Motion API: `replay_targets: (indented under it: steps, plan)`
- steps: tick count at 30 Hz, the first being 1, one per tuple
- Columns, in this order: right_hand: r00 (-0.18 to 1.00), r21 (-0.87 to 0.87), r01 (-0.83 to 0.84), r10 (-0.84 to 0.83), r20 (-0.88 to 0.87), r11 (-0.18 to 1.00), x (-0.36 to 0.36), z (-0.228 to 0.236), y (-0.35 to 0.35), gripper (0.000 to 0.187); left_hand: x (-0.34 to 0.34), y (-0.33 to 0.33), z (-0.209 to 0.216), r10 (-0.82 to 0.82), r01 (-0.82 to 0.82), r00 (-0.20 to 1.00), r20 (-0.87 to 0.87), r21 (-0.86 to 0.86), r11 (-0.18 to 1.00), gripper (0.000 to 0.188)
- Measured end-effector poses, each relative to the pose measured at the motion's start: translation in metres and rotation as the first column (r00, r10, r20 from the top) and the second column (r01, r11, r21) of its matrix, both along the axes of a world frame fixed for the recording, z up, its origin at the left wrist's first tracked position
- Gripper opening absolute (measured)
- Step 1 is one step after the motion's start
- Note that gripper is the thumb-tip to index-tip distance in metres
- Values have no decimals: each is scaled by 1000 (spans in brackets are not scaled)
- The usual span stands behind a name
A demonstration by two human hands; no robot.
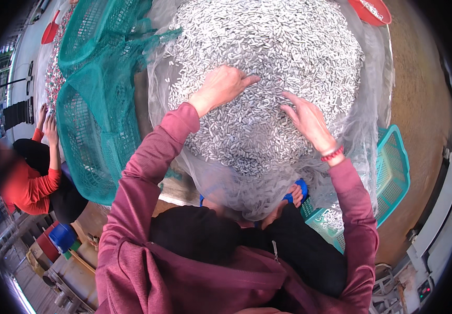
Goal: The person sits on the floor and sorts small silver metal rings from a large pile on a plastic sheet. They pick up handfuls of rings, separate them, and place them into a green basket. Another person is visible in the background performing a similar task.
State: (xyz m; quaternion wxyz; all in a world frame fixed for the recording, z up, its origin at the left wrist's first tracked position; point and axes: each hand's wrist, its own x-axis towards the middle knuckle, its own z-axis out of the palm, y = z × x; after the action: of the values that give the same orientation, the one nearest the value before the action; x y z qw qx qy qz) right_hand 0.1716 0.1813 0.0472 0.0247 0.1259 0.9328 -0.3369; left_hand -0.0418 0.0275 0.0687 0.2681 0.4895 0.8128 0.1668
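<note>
A broad heap of small, silvery-white, elongated pieces (267, 31) lies on a sheet of fine whitish netting (375, 104) in front of me. My left hand (223, 86) rests on the left-middle of the heap, its index finger stretched to the right. The other fingers of that hand bend under and are partly hidden. To its right, my right hand (309, 120), with a red bracelet at the wrist, reaches onto the pieces. Its thumb and forefinger are apart, with nothing seen between them. Between the hands the pieces look darker grey.
Teal baskets draped with green netting (100, 104) stand at left. A turquoise basket (396, 167) with some pieces sits at lower right. A red scoop (375, 11) lies at the far right. Beyond the baskets, another person (32, 180) reaches toward a multicoloured heap (56, 68).
</note>
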Motion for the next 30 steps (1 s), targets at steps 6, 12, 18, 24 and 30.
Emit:
replay_targets:
  steps: [6, 12, 18, 24, 30]
  plan:
    - [949, 316, -316, 290, 126, 895, -36, -33, -24, 17, 14, 15, 13, 218, -308, 178, 960, -156, 939, 3]
    - [972, 231, -228, 207, 112, 946, -6, -20, -54, 10, 13, 38, 5, 185, -66, 430, 884, -174, 983, 15]
    - [984, -44, -44, 51, 172, 998, 22, 16, -31, 12, 71, 95, -50, -514, 589, 749, -418, 65, 806, 11]
    - [946, -203, 294, -314, -73, 934, 42, 35, 20, 19, 87, 85, -55, -656, 645, 699, -285, -146, 750, 15]
    - [728, -904, 340, -681, 78, 259, 55, 13, 108, 20, 36, 38, -27, -515, 527, 849, 121, -278, 803, 15]
